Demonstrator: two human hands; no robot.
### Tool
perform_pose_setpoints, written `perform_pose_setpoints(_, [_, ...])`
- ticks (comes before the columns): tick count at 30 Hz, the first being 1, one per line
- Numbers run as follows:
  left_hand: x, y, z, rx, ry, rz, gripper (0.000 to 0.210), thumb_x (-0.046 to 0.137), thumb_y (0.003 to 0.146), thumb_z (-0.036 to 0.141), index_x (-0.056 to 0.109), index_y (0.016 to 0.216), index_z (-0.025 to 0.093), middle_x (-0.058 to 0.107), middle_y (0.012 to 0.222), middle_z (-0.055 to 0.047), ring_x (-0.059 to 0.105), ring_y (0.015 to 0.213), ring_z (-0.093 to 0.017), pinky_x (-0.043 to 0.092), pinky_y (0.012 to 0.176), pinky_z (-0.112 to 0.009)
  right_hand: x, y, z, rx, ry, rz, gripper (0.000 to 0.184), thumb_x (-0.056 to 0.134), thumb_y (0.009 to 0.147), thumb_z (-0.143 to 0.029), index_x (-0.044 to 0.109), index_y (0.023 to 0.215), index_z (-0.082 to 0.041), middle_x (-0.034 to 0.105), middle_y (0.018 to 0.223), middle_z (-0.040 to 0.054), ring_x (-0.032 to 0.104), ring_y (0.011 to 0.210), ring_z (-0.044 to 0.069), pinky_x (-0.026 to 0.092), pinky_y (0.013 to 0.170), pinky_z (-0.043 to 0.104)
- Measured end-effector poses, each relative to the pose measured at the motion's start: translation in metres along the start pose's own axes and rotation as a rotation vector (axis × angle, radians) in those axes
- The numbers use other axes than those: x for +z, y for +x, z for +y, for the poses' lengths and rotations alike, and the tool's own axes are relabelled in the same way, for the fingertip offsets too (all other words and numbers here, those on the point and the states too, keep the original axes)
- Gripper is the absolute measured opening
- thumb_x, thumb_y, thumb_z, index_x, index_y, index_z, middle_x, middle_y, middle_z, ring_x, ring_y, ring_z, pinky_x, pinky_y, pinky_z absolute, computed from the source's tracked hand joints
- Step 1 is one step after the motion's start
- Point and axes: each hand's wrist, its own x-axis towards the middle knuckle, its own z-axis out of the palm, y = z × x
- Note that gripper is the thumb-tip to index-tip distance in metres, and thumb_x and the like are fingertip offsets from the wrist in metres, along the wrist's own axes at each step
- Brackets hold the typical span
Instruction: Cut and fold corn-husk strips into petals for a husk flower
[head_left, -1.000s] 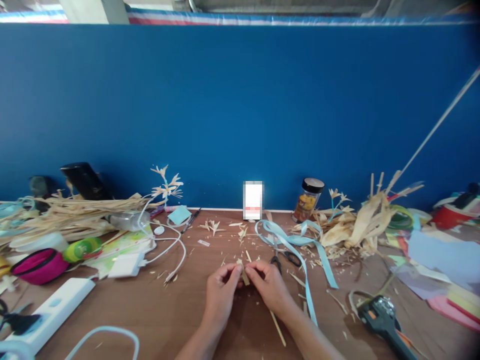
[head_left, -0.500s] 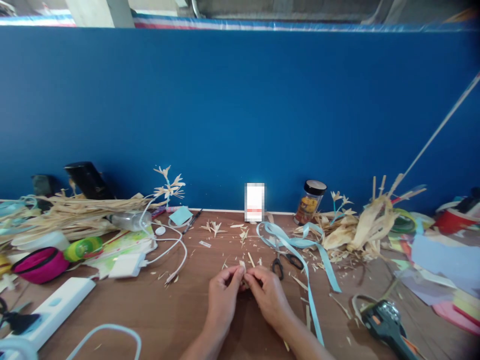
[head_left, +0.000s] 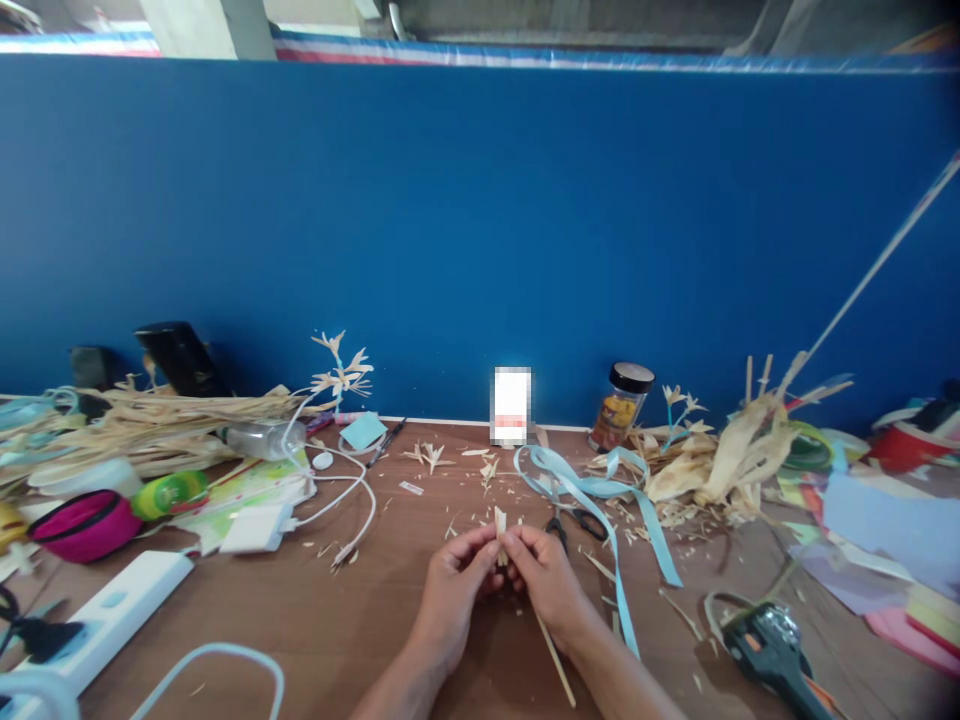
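Note:
In front of me, my left hand (head_left: 459, 580) and my right hand (head_left: 547, 575) meet over the table, thumbs and fingers pinching a small pale piece of dried husk (head_left: 500, 522) from both sides. Its top stands up above the fingertips; the lower part is mostly hidden. A thin straw-coloured stick (head_left: 556, 662) slants out below my right hand, and I cannot tell whether that hand grips it. Just beyond my right hand lie black-handled scissors (head_left: 590, 524), partly covered by a light blue ribbon (head_left: 622, 590). Small husk flower pieces (head_left: 430, 456) are scattered behind my hands.
To the right lie a glue gun (head_left: 772, 645), paper sheets (head_left: 889, 520), a husk bundle (head_left: 750, 450) and a black-lidded jar (head_left: 622, 410). On the left are a power strip (head_left: 105, 620), white cables, a pink pouch (head_left: 84, 525), husk strips (head_left: 187, 415) and a husk flower stem (head_left: 341, 378).
Both hands have shifted slightly right, still pinched together. More of the husk piece shows above the fingertips. The stick's upper end no longer shows beyond the hands; more of its lower end shows.

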Motion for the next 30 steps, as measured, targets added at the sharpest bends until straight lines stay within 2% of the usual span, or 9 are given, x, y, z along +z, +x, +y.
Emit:
perform_pose_setpoints(5, [0.001, 0.0, 0.0, 0.024, -0.01, -0.006, 0.032, 0.067, 0.064, 0.031, 0.065, 0.093, 0.018, 0.065, 0.078, -0.003, 0.056, 0.062, -0.01, 0.046, 0.057, -0.021, 0.002, -0.001, 0.002, -0.018, 0.04, -0.029, 0.034, 0.046, 0.078, -0.047, 0.054, 0.072, -0.014, 0.049, 0.053, -0.0032, 0.045, 0.046, 0.008, 0.033, 0.044, 0.018])
perform_pose_setpoints(11, [0.0, 0.0, -0.001, -0.005, -0.015, 0.017, 0.033, 0.068, 0.062, 0.031, 0.066, 0.091, 0.016, 0.064, 0.072, -0.003, 0.055, 0.057, -0.009, 0.046, 0.054, -0.02, 0.002, -0.002, 0.001, -0.02, 0.029, -0.021, 0.038, 0.047, 0.075, -0.052, 0.055, 0.073, -0.015, 0.049, 0.053, -0.0037, 0.044, 0.045, 0.008, 0.033, 0.043, 0.018])
perform_pose_setpoints(15, [0.0, 0.0, -0.001, -0.023, -0.049, 0.034, 0.032, 0.068, 0.062, 0.032, 0.066, 0.088, 0.015, 0.057, 0.058, 0.002, 0.051, 0.05, -0.006, 0.046, 0.051, -0.019, 0.002, -0.002, -0.003, -0.026, 0.032, -0.026, 0.034, 0.049, 0.076, -0.047, 0.056, 0.071, -0.015, 0.049, 0.054, -0.0037, 0.041, 0.046, 0.007, 0.032, 0.044, 0.018])
perform_pose_setpoints(22, [0.001, 0.0, 0.0, -0.031, -0.047, 0.051, 0.03, 0.068, 0.061, 0.034, 0.066, 0.084, 0.014, 0.055, 0.055, 0.003, 0.05, 0.047, -0.005, 0.046, 0.048, -0.018, -0.001, -0.004, -0.009, -0.097, -0.064, -0.062, 0.031, 0.048, 0.078, -0.042, 0.059, 0.068, -0.014, 0.046, 0.052, -0.0038, 0.039, 0.047, 0.008, 0.029, 0.044, 0.018])
perform_pose_setpoints(30, [0.002, -0.001, 0.001, -0.016, 0.001, 0.067, 0.032, 0.068, 0.061, 0.036, 0.065, 0.084, 0.014, 0.054, 0.053, 0.003, 0.049, 0.046, -0.006, 0.045, 0.046, -0.018, -0.001, -0.005, -0.01, -0.153, -0.141, -0.047, 0.031, 0.048, 0.078, -0.04, 0.059, 0.065, -0.015, 0.049, 0.055, -0.003, 0.042, 0.05, 0.009, 0.032, 0.048, 0.019])
